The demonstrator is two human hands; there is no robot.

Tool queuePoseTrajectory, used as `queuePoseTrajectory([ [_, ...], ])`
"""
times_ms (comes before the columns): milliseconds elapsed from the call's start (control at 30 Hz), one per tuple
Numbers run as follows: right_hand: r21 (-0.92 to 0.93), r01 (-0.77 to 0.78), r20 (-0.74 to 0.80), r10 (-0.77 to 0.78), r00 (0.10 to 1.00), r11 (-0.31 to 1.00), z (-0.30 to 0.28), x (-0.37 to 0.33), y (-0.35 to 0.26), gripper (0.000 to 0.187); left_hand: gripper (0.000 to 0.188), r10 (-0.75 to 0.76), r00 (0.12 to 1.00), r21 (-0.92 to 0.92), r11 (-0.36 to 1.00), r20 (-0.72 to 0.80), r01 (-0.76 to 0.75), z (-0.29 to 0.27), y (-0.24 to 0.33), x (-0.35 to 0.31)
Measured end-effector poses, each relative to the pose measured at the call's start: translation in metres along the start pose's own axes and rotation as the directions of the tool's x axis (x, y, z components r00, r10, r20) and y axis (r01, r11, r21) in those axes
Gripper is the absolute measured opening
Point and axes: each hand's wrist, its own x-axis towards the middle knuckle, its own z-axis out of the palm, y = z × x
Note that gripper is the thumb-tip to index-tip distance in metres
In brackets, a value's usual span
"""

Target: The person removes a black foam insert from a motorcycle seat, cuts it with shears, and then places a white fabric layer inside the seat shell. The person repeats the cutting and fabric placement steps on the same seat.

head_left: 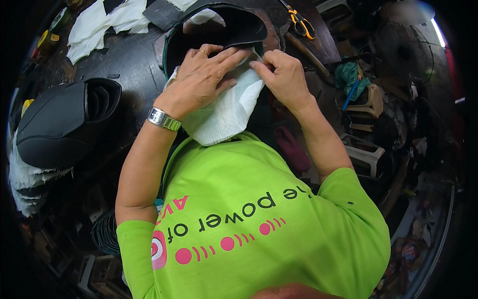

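Observation:
A white gauzy cloth [226,112] hangs at the near edge of a curved black piece [246,27] that looks like a shoe upper. My left hand [206,74], with a ring and a metal watch, lies over the cloth with its fingers stretched toward the black piece. At the cloth's upper right corner, my right hand [286,77] pinches the edge between thumb and bent fingers. The left fingertips rest close to that pinch, near the black rim. Part of the cloth is hidden under my left hand.
A nested stack of black uppers [62,119] stands on the dark table [132,107] at left, with white cloth [30,179] beneath it. More white cloth pieces [92,30] lie at far left. Orange-handled scissors [301,25] and a wooden-handled tool [308,56] lie at far right.

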Motion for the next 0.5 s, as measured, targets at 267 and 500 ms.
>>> queuePoseTrajectory([
  [267, 0.239, -0.175, -0.156, 0.216, 0.964, 0.955, 0.019, 0.005, 0.002, 0.019, 0.052, 0.016, 1.0, 0.099, 0.995, 0.01, -0.017, 0.002, 0.006, 0.001],
  [500, 0.194, -0.131, -0.154, 0.162, 0.975, 0.972, 0.024, 0.014, 0.009, 0.017, 0.057, 0.02, 0.987, 0.063, 0.998, -0.157, -0.011, 0.008, 0.005, -0.002],
])
